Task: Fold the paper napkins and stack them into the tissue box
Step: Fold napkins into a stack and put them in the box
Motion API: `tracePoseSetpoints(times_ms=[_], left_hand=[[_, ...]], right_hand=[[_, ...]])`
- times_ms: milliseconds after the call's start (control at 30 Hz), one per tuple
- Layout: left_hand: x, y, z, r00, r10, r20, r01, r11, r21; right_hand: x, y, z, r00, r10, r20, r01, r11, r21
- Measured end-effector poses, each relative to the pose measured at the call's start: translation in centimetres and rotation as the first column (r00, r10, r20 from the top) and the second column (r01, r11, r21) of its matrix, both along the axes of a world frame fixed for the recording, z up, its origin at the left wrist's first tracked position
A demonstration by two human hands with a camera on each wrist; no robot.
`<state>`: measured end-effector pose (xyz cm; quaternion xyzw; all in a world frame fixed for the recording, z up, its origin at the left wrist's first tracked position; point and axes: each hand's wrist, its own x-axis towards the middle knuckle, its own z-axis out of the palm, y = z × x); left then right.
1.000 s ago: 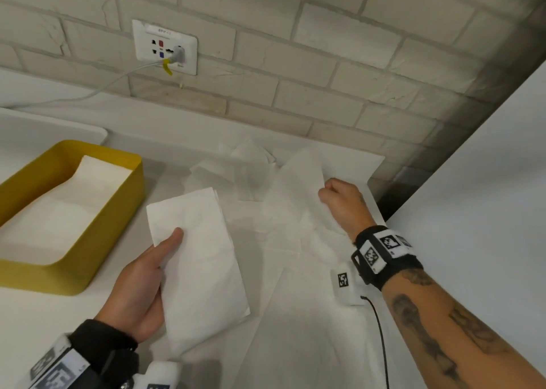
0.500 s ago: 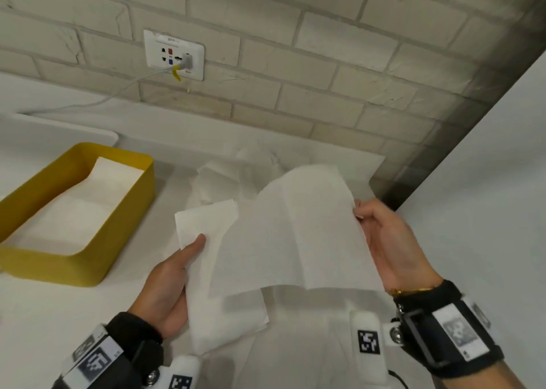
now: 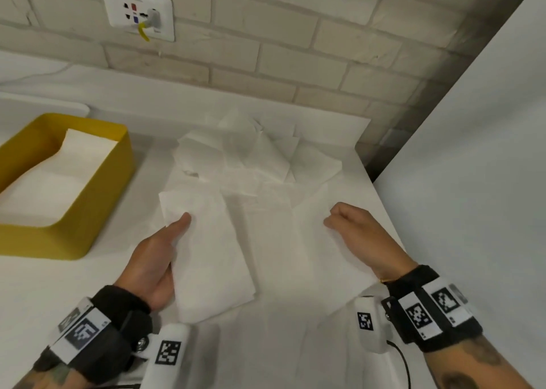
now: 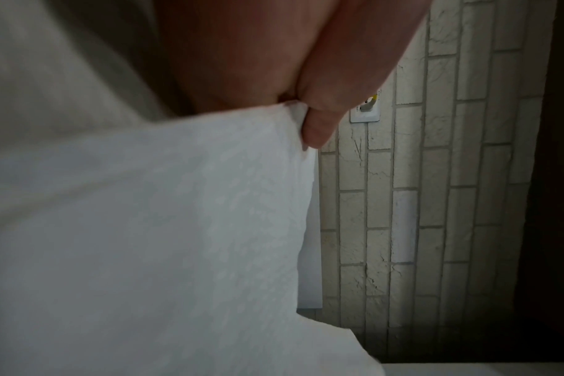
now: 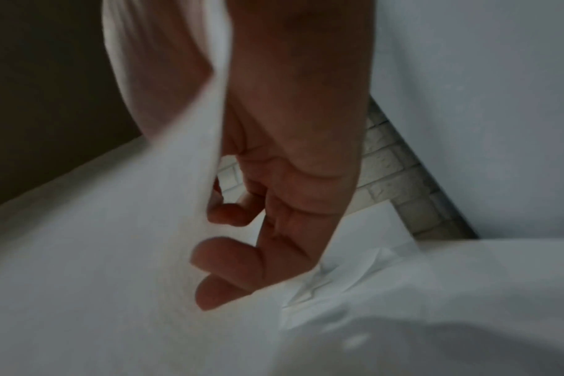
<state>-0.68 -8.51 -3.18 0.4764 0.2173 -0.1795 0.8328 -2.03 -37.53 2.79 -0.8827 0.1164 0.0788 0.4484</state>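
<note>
A white worktop point(image 3: 88, 314) carries a yellow tissue box point(image 3: 97, 208) at left holding folded napkins point(image 3: 59, 187). The left hand point(image 3: 153, 258) grips a folded napkin point(image 3: 206, 258); the right hand point(image 3: 360, 235), fingers curled, pinches an open napkin point(image 3: 310, 258).

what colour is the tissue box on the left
Yellow; the tissue box shows best in the head view.

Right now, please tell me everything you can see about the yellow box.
The yellow box is an open, lidless tray with rounded corners and smooth walls, perhaps plastic. It stands upright on the white table, left of the left hand, apart from it. Folded white napkins lie inside it. Neither hand touches it.
</note>
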Motion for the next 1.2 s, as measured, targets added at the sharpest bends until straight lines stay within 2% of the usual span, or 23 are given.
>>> tracePoseSetpoints(times_ms=[100, 167, 300, 400, 500, 567, 700, 867, 1000, 1100, 1167, 1200], left_hand=[[-0.1, 0.0, 0.1, 1.0, -0.006, 0.01, 0.006, 1.0, -0.001], [-0.2, 0.2, 0.1, 1.0, 0.003, 0.01, -0.003, 1.0, -0.007], [-0.4, 0.8, 0.0, 1.0, 0.019, 0.012, -0.019, 0.999, -0.04], [-0.4, 0.9, 0.0, 0.999, 0.029, 0.025, -0.028, 0.998, -0.056], [-0.2, 0.7, 0.0, 0.999, 0.021, 0.042, -0.018, 0.998, -0.064], [-0.2, 0.5, 0.0, 0.999, 0.014, 0.052, -0.011, 0.997, -0.071], [-0.1, 0.5, 0.0, 0.998, 0.006, 0.064, -0.001, 0.997, -0.075], [0.3, 0.4, 0.0, 0.996, 0.001, 0.091, 0.007, 0.996, -0.088], [0.5, -0.2, 0.4, 0.994, -0.003, 0.108, 0.015, 0.995, -0.103], [0.5, -0.4, 0.8, 0.994, -0.01, 0.11, 0.026, 0.989, -0.145], [0.5, -0.5, 0.7, 0.993, -0.022, 0.114, 0.041, 0.985, -0.166], [0.4, -0.6, 0.7, 0.993, -0.032, 0.113, 0.052, 0.984, -0.173]], right_hand=[[0.0, 2.4, -0.3, 0.984, 0.141, -0.106, -0.132, 0.987, 0.086], [0.3, 2.8, -1.0, 0.988, 0.081, -0.132, -0.064, 0.99, 0.128], [0.8, 1.8, -3.0, 0.983, -0.104, -0.151, 0.098, 0.994, -0.045], [0.7, 1.9, -4.4, 0.975, -0.117, -0.189, 0.098, 0.989, -0.107], [1.1, 2.4, -5.3, 0.977, -0.069, -0.202, 0.046, 0.992, -0.121], [1.3, 2.5, -5.6, 0.982, -0.06, -0.178, 0.043, 0.994, -0.099], [1.3, 2.1, -5.4, 0.993, -0.1, -0.059, 0.102, 0.994, 0.038], [0.9, 2.8, -0.7, 0.988, -0.058, 0.141, 0.02, 0.967, 0.256], [0.4, 4.5, 4.5, 0.96, -0.006, 0.281, -0.148, 0.838, 0.525], [0.4, 6.1, 6.8, 0.927, -0.018, 0.374, -0.272, 0.654, 0.706], [0.7, 7.6, 6.6, 0.94, -0.028, 0.341, -0.264, 0.576, 0.774], [0.9, 8.4, 5.8, 0.957, -0.031, 0.288, -0.216, 0.586, 0.781]])
